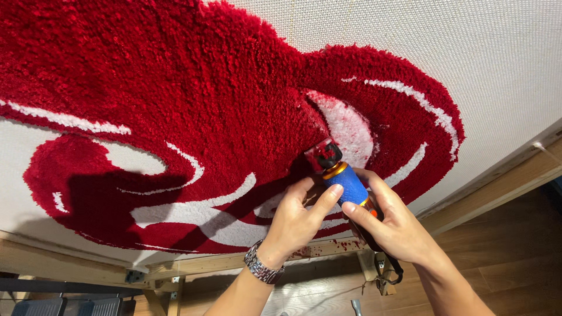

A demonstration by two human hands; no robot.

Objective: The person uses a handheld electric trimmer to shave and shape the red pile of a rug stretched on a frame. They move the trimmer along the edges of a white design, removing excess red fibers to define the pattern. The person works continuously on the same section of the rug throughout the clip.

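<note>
Item, as I see it from the head camera: one tufting tool (342, 178), blue grip, gold collar, black-and-red head, lying near 5 o'clock of centre, its head pressed into the red pile.

My left hand (295, 219) is clenched round the grip from the 7 o'clock side, a metal wristwatch (261, 268) on the wrist. My right hand (392, 225) is grasping the same grip from 4 o'clock, fingers over the blue.

Red tufted rug (193, 99) with white swirls, on white backing cloth (468, 52), stretched on a wooden frame (503, 175). Wood floor (515, 257) at 4 o'clock.
</note>
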